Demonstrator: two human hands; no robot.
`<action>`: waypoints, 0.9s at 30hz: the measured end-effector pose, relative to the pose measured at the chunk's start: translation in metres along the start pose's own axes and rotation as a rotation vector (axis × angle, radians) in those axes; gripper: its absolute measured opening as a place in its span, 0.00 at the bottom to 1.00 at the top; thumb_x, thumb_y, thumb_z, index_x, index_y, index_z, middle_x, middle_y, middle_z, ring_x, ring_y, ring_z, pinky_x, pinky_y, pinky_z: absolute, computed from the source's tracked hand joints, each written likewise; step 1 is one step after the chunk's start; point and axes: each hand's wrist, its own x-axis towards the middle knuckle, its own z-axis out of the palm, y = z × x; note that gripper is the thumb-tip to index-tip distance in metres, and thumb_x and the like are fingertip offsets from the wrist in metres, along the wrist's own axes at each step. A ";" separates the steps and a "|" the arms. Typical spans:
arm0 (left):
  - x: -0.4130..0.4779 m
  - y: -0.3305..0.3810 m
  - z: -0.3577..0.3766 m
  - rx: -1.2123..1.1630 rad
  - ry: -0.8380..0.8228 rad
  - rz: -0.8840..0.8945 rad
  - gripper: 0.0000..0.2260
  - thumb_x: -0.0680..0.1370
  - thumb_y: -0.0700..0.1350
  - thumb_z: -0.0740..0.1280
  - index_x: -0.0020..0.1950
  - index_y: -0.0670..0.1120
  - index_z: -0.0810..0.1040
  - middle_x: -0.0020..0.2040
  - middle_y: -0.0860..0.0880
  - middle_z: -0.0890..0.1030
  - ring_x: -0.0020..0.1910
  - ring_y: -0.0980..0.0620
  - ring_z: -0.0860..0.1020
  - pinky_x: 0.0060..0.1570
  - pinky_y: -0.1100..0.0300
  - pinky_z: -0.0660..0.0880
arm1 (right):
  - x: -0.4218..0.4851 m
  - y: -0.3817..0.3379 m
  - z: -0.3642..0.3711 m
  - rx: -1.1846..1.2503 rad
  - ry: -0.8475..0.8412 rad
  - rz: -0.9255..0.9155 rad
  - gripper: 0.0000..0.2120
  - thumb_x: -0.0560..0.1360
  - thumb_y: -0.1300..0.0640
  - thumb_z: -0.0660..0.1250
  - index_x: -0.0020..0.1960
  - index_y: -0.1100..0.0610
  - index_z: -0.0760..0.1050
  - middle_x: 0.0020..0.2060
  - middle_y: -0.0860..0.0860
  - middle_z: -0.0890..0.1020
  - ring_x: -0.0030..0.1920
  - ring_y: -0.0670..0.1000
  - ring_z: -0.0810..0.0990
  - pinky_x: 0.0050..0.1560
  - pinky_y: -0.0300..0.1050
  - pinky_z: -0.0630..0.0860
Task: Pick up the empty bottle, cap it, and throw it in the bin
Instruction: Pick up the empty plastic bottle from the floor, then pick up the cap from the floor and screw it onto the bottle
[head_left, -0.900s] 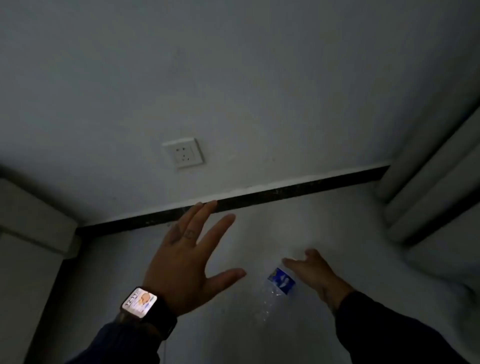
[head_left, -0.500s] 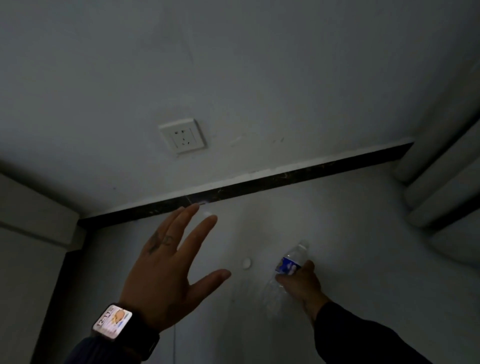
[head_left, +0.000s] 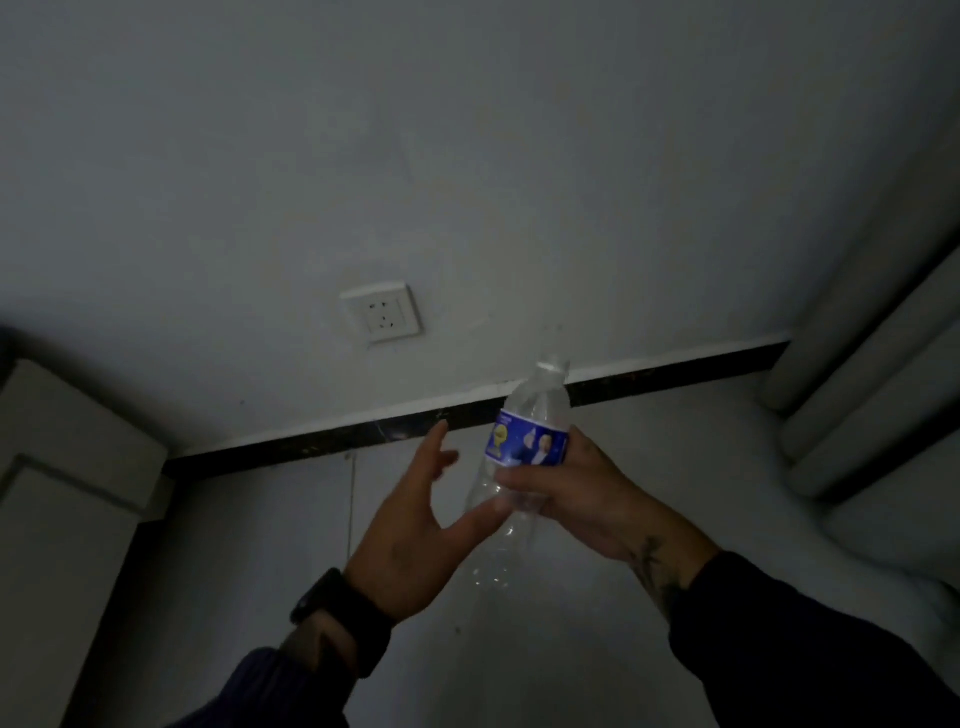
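1. The right hand is wrapped around the middle of a clear plastic bottle, its fingers closed on the body just under the blue label, so the bottle is held off the floor.
2. The bottle is tilted a little, neck up and away from the person, base down toward the wrists. Its mouth is uncapped and open.
3. The left hand sits just beside the grip, on its left. The fingers are spread and loose and hold nothing. Its thumb reaches toward the bottle's lower body, close to or touching the plastic; the dim light does not let me tell which.
4. A dark watch band circles the left wrist, and dark sleeves cover both forearms below the grip.
5. Beyond the bottle's neck, a black skirting strip runs along the foot of a pale wall.
6. Higher on that wall, up and to the left of the grip, is a white wall socket.
7. Far to the right of the grip hang pale curtain folds.
8. Far to the left stands a pale panelled surface.
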 end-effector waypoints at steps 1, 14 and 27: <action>0.000 0.006 0.003 -0.127 -0.052 0.000 0.50 0.62 0.73 0.71 0.79 0.59 0.57 0.69 0.60 0.76 0.68 0.60 0.74 0.66 0.57 0.71 | -0.006 -0.014 0.006 0.005 -0.045 -0.035 0.33 0.60 0.62 0.81 0.64 0.54 0.78 0.52 0.57 0.87 0.52 0.59 0.86 0.49 0.57 0.83; -0.016 0.044 0.012 -0.361 -0.009 0.088 0.05 0.71 0.46 0.78 0.45 0.55 0.85 0.41 0.52 0.88 0.36 0.56 0.85 0.37 0.68 0.78 | -0.051 -0.061 0.036 -0.042 0.047 -0.298 0.16 0.61 0.48 0.81 0.48 0.45 0.85 0.43 0.54 0.89 0.43 0.55 0.89 0.42 0.48 0.83; -0.014 0.044 0.021 -0.368 0.133 -0.015 0.06 0.69 0.48 0.77 0.34 0.48 0.84 0.28 0.45 0.84 0.24 0.51 0.82 0.27 0.62 0.77 | -0.053 -0.057 0.045 0.052 0.108 -0.438 0.10 0.66 0.59 0.80 0.46 0.50 0.87 0.40 0.54 0.89 0.39 0.53 0.89 0.37 0.46 0.83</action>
